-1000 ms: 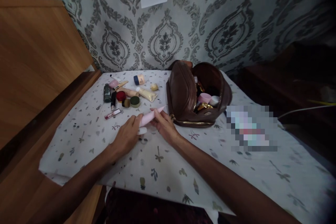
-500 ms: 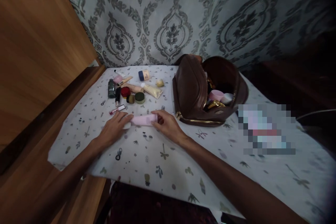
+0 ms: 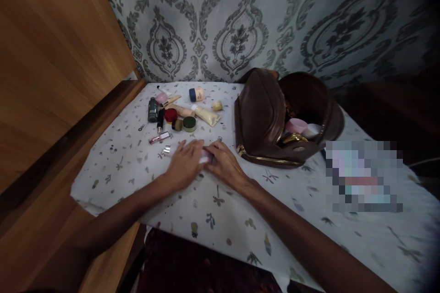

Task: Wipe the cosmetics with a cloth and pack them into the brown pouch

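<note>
Now covering more pink tube (image 3: 206, 157) with left hand (image 3: 184, 165), grip unclear; pinching 3-o'clock end with right hand (image 3: 225, 165), likely steadying.

Brown bag (image 3: 259, 116), gold zip (image 3: 275, 161) — grey damask wallpaper (image 3: 237, 41), white leaf-print tablecloth (image 3: 220, 238)

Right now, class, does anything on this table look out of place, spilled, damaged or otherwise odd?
Nothing looks spilled or damaged. The one odd spot is a blocky blur right of the bag, hiding whatever lies there. Left of the bag, jars and tubes lie jumbled: untidy, not wrong.
</note>
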### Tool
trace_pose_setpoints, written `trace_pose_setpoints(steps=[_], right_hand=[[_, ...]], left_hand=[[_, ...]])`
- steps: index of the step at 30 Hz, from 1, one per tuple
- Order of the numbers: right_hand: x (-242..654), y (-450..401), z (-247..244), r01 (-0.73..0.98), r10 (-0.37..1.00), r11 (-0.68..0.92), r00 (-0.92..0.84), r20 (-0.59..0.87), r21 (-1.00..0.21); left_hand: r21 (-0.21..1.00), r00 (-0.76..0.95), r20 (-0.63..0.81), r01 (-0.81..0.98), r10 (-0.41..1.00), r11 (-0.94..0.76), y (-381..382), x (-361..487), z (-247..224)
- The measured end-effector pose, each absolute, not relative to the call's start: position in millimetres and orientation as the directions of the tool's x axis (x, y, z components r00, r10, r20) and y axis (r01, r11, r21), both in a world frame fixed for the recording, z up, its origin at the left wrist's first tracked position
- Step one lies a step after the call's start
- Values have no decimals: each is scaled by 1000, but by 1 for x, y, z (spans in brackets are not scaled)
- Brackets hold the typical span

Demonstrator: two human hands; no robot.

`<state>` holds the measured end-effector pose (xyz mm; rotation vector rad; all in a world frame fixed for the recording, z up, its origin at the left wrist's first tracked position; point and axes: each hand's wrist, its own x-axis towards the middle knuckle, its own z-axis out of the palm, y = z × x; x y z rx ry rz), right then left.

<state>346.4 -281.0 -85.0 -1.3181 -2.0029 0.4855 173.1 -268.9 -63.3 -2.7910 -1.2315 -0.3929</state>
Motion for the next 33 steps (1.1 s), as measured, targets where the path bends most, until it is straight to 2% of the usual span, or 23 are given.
trace_pose_setpoints(steps=[5, 12, 17, 22, 29, 33], right_hand=[[348, -279, -85, 669, 927, 373, -234, 295, -643], [347, -284, -73, 645, 947, 322, -200, 253, -693], [351, -284, -71, 564, 959, 272, -227, 170, -780], [352, -286, -69, 417, 954, 279, -226, 198, -865], [346, -292, -70, 390, 946, 316, -204, 253, -865], [345, -292, -71, 395, 956, 293, -146, 255, -871]], left_hand=[[150, 689, 250, 667, 681, -730, -272, 195, -63], [-15, 668, 217, 732, 712, -681, -249, 144, -52], [23, 632, 303, 743, 713, -669, -242, 107, -57], [22, 599, 346, 764, 722, -644, -246, 106, -58], [-50, 744, 159, 662, 649, -747, -266, 169, -41], [26, 759, 65, 648, 648, -761, -262, 183, -34]])
